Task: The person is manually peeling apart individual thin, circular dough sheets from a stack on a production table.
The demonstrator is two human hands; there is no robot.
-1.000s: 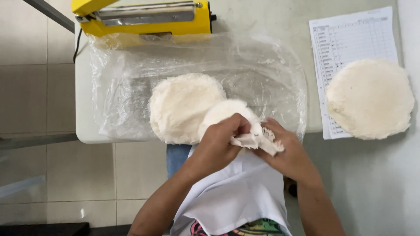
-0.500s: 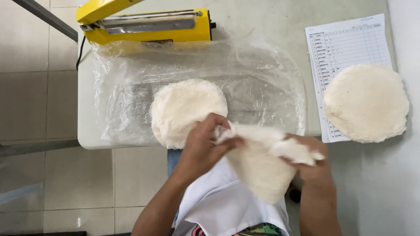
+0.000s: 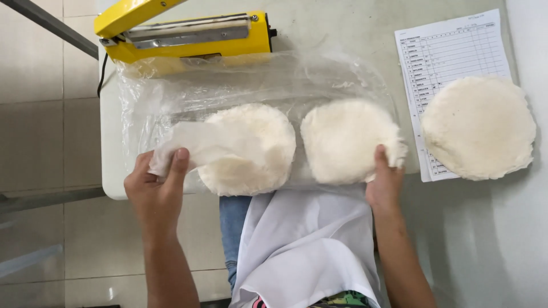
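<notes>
Hands, 2, bare, recorded from above over a pale desk (image 3: 342, 34). Left hand (image 3: 157, 185) sat at the desk's near edge, thumb and fingers pinched closed on a thin white sheet (image 3: 200, 142), whose far end lay draped over the left stack of flatbreads (image 3: 257, 151). Right hand (image 3: 383, 182) was closed on the near right edge of the middle stack of flatbreads (image 3: 345, 140), thumb on top, fingers hidden beneath.

Item 1: left stack, round, off-white, floury, resting on a clear plastic bag (image 3: 171, 91) spread flat across the desk; its near rim reached the desk's edge.

Item 2: middle stack, same kind, just beside the left stack with a narrow gap between them, also on the plastic.

Item 3: third stack of flatbreads (image 3: 479, 128), round, well apart to the right, lying off the plastic and partly over a printed paper form (image 3: 451, 48).

Item 4: yellow heat sealer (image 3: 188, 34), at the far edge of the desk, its arm raised at the left end, the plastic's far edge touching its base.

Item 5: white apron (image 3: 302, 245), over the person's lap, with blue denim (image 3: 231, 222) showing at its left.

Floor: pale tiles (image 3: 45, 142) left of the desk.
</notes>
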